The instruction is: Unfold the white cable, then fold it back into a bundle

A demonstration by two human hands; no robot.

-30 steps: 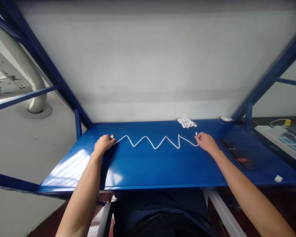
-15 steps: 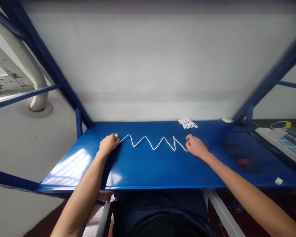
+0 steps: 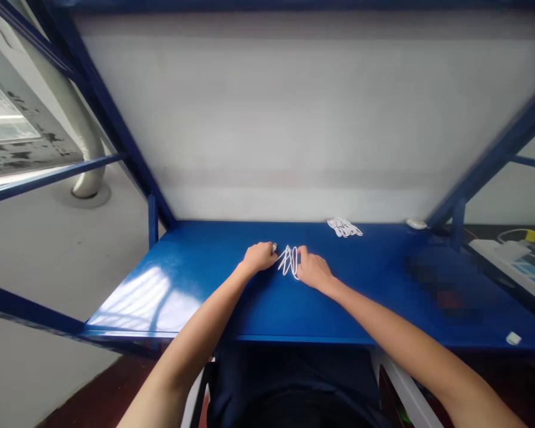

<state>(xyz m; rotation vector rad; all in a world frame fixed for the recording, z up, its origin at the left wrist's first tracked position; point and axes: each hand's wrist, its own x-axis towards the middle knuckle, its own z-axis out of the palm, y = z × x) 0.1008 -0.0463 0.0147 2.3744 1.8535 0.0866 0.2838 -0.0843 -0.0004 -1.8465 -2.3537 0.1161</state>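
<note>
Blue table, white zigzag cable atop

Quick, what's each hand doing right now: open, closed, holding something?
Left hand: closed, holding one end of the white cable.
Right hand: closed on the same cable; the exact grip is hidden.
</note>
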